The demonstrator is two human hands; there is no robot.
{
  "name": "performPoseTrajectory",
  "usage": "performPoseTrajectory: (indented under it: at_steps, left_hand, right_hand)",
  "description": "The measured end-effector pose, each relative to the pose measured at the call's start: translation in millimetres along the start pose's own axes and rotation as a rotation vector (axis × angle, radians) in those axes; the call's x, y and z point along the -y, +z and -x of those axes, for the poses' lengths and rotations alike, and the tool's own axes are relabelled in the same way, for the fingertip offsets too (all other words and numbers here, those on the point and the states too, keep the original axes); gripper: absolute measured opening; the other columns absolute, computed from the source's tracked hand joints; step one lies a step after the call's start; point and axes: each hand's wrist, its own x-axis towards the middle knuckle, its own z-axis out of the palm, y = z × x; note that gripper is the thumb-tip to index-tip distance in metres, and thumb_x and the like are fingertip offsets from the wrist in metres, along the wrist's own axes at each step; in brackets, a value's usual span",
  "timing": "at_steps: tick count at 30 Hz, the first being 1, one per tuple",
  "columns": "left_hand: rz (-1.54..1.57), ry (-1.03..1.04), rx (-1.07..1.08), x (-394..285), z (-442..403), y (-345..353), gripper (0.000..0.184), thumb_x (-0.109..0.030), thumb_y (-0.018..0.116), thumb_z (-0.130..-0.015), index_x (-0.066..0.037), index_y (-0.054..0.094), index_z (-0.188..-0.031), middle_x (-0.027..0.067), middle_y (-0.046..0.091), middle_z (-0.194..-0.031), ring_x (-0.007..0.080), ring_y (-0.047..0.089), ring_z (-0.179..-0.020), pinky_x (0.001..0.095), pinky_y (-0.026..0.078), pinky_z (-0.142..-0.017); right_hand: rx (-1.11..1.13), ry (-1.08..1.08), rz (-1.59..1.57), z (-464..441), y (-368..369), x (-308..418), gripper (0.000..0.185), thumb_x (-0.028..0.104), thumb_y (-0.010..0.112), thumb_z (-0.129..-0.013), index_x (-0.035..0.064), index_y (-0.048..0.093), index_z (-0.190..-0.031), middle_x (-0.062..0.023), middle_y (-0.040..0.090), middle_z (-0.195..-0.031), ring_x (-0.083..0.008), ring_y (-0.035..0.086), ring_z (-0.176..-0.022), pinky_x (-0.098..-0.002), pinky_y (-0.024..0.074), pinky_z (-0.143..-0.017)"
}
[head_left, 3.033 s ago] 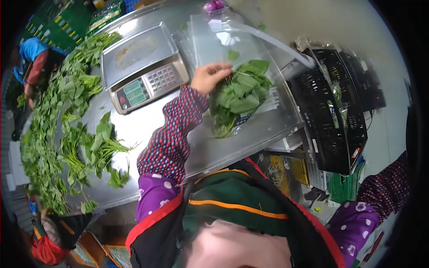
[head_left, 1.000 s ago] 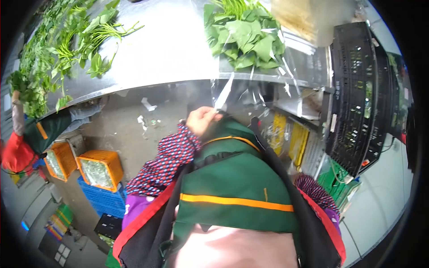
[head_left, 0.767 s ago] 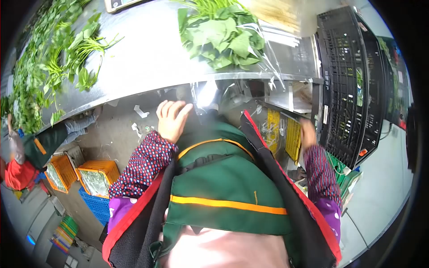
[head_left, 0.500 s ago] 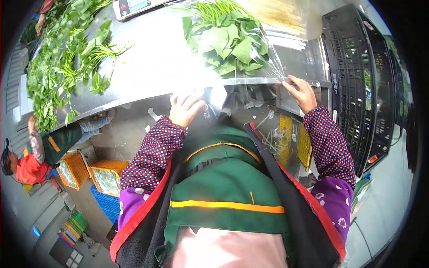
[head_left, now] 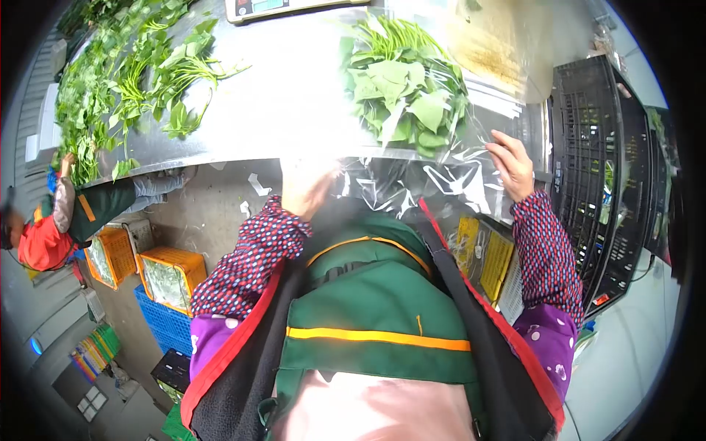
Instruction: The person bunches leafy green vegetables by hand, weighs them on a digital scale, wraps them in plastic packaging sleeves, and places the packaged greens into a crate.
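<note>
A bunch of leafy greens (head_left: 404, 92) lies on the metal table (head_left: 272, 95), stems toward the far side, on or in a clear plastic bag (head_left: 390, 184) whose wrinkled end hangs over the front edge. My right hand (head_left: 512, 163) pinches the right side of the clear plastic beside the greens. At the left side of the hanging plastic is my left hand (head_left: 307, 185), blurred and washed out by glare, so its fingers and any hold are unclear. Part of the scale (head_left: 257, 9) shows at the table's far side.
Loose greens (head_left: 95, 88) cover the table's left side. Black crates (head_left: 588, 169) stand at the right. A co-worker in red (head_left: 48, 239) is at the left, near orange crates (head_left: 173, 275) and a blue crate (head_left: 162, 320). Yellow crates (head_left: 496, 261) sit below the table.
My right hand has come from the far right to the plastic's right side. My left hand has moved down from the greens to the front edge. The hanging plastic is now spread wider.
</note>
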Motion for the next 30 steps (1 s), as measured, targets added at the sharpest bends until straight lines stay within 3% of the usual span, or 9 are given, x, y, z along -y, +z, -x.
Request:
performPoseTrajectory:
  at_steps: [5, 6, 10, 12, 14, 18, 22, 26, 30]
  left_hand:
    - [0.507, -0.272, -0.485, -41, -95, -76, 0.013, -0.011, 0.046, -0.090, -0.002, 0.056, -0.089, 0.0105, 0.060, -0.091, 0.0184, 0.055, -0.082, 0.0295, 0.042, -0.079]
    - [0.428, -0.177, -0.566, -54, -135, -101, 0.018, -0.013, 0.042, -0.093, 0.000, 0.055, -0.089, 0.0098, 0.061, -0.090, 0.0168, 0.055, -0.082, 0.0293, 0.042, -0.079]
    - [0.751, 0.303, -0.617, -53, -219, -146, 0.022, -0.018, 0.043, -0.093, -0.001, 0.056, -0.088, 0.0079, 0.061, -0.084, 0.0149, 0.055, -0.077, 0.0268, 0.043, -0.073]
    - [0.575, -0.137, -0.517, -49, -235, -145, 0.020, -0.022, 0.049, -0.091, -0.003, 0.055, -0.087, 0.0077, 0.061, -0.082, 0.0140, 0.058, -0.075, 0.0254, 0.045, -0.070]
    - [0.877, -0.264, -0.528, -11, -257, -124, 0.020, -0.023, 0.050, -0.090, -0.003, 0.052, -0.092, 0.0096, 0.061, -0.082, 0.0156, 0.059, -0.074, 0.0271, 0.049, -0.069]
    - [1.003, -0.100, -0.534, -53, -238, -138, 0.019, -0.021, 0.048, -0.091, -0.002, 0.049, -0.088, 0.0106, 0.058, -0.081, 0.0176, 0.060, -0.069, 0.0309, 0.052, -0.063]
    - [0.458, -0.240, -0.287, -41, -158, -118, 0.017, -0.016, 0.046, -0.090, 0.000, 0.050, -0.093, 0.0093, 0.053, -0.076, 0.0176, 0.054, -0.059, 0.0277, 0.047, -0.055]
    - [-0.210, -0.313, 0.002, 60, -19, -8, 0.020, -0.019, 0.047, -0.088, -0.001, 0.053, -0.095, 0.0168, 0.059, -0.080, 0.0293, 0.059, -0.066, 0.0372, 0.046, -0.060]
    - [-0.239, -0.618, 0.178, 59, 12, 20, 0.020, -0.022, 0.048, -0.087, -0.004, 0.055, -0.092, 0.0200, 0.061, -0.075, 0.0303, 0.062, -0.070, 0.0377, 0.046, -0.062]
  right_hand:
    - [-0.349, 0.340, -0.403, -57, -59, 37, 0.011, 0.008, 0.052, -0.084, 0.0023, 0.060, -0.090, -0.0087, 0.060, -0.096, -0.0168, 0.056, -0.089, -0.0281, 0.0436, -0.077]
    - [-0.468, 0.478, -0.627, -74, -76, 44, 0.014, 0.011, 0.048, -0.087, 0.0012, 0.058, -0.090, -0.0092, 0.060, -0.094, -0.0169, 0.056, -0.087, -0.0288, 0.0429, -0.076]
    - [-0.525, 0.185, -1.146, -140, -132, 68, 0.018, 0.014, 0.046, -0.088, 0.0000, 0.056, -0.095, -0.0096, 0.060, -0.093, -0.0157, 0.055, -0.089, -0.0311, 0.0403, -0.078]
    - [-0.592, 0.295, -0.954, -165, -124, 49, 0.018, 0.015, 0.049, -0.086, 0.0004, 0.057, -0.090, -0.0078, 0.061, -0.090, -0.0158, 0.056, -0.088, -0.0293, 0.0411, -0.077]
    - [-0.638, 0.451, -0.816, -178, -113, 57, 0.016, 0.015, 0.051, -0.086, 0.0006, 0.058, -0.089, -0.0063, 0.062, -0.085, -0.0163, 0.059, -0.080, -0.0293, 0.0443, -0.073]
    - [-0.895, 0.378, -0.896, -170, -118, 98, 0.012, 0.010, 0.047, -0.087, 0.0002, 0.054, -0.085, -0.0069, 0.058, -0.077, -0.0158, 0.058, -0.070, -0.0271, 0.0452, -0.067]
    - [-0.739, 0.555, -0.284, -98, -62, 94, 0.022, 0.017, 0.044, -0.091, 0.0074, 0.045, -0.071, 0.0009, 0.041, -0.061, -0.0088, 0.041, -0.054, -0.0243, 0.0348, -0.050]
    - [-0.389, 1.045, -0.334, 6, 70, 74, 0.035, 0.030, 0.047, -0.091, 0.0047, 0.047, -0.066, 0.0011, 0.041, -0.056, -0.0067, 0.040, -0.052, -0.0246, 0.0344, -0.047]
    - [-0.260, 0.894, 0.019, 43, 122, 61, 0.036, 0.031, 0.047, -0.088, -0.0025, 0.052, -0.078, -0.0222, 0.052, -0.066, -0.0377, 0.048, -0.054, -0.0427, 0.0424, -0.059]
